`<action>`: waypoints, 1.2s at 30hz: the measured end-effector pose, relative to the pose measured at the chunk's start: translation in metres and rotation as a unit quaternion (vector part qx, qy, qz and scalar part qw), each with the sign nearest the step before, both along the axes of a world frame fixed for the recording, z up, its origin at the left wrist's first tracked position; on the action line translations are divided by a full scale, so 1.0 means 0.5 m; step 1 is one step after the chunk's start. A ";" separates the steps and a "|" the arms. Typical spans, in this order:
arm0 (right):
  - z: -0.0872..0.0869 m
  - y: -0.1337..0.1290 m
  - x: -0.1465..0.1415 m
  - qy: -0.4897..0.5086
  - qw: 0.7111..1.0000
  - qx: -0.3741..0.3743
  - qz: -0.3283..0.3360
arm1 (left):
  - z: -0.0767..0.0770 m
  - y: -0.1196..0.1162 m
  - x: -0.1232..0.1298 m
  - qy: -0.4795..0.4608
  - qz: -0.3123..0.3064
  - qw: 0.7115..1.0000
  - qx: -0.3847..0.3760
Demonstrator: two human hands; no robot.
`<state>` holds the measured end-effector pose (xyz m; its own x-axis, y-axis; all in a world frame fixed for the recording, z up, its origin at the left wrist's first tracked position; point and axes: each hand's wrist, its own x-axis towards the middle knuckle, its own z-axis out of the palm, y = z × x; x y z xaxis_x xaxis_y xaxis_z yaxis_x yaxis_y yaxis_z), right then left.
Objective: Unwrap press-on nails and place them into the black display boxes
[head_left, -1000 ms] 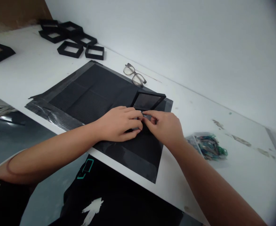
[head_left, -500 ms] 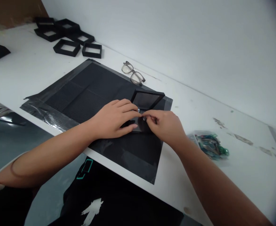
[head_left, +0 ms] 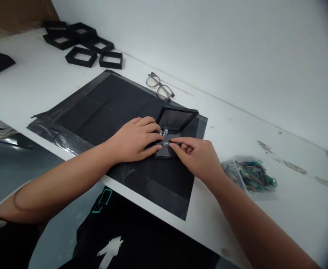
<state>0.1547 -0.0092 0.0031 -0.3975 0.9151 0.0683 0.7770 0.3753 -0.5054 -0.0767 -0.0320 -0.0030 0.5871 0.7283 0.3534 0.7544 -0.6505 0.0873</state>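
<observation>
The small black case point(head_left: 168, 152) sits on the right part of the dark mat point(head_left: 96, 104), its lid point(head_left: 177, 119) tilted up at the back. The right hand point(head_left: 199, 155) pinches a small clear piece point(head_left: 166, 144) between thumb and forefinger over the case. A second clear bit point(head_left: 165, 132) lies near the hinge side, beside the left fingertips. The left hand point(head_left: 137, 140) is at the case's left edge, thumb apart from the fingers; whether it grips the edge cannot be told. Faint marks near the mat's right corner are too small to read. The dark clothing point(head_left: 152, 239) bears teal outlines point(head_left: 105, 196) and a white, arrow-like patch point(head_left: 110, 250). Glasses point(head_left: 160, 86) rest just beyond the mat.
</observation>
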 end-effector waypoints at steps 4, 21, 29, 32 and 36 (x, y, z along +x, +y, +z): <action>0.005 0.005 -0.021 -0.010 1.000 0.025 -0.011 | -0.003 -0.004 0.006 0.021 -0.004 0.999 0.024; 0.020 0.004 -0.032 -0.075 0.997 0.007 0.007 | -0.003 -0.008 0.009 0.012 0.012 1.000 -0.002; 0.016 0.029 -0.053 -0.107 0.989 0.028 -0.093 | -0.003 -0.016 0.016 0.005 0.006 0.999 0.033; 0.022 0.029 -0.057 -0.103 0.989 0.032 -0.101 | -0.008 -0.019 0.022 0.002 0.032 0.999 0.044; 0.037 0.009 -0.033 -0.089 0.991 0.026 -0.097 | -0.019 -0.021 0.029 0.019 0.042 0.998 0.052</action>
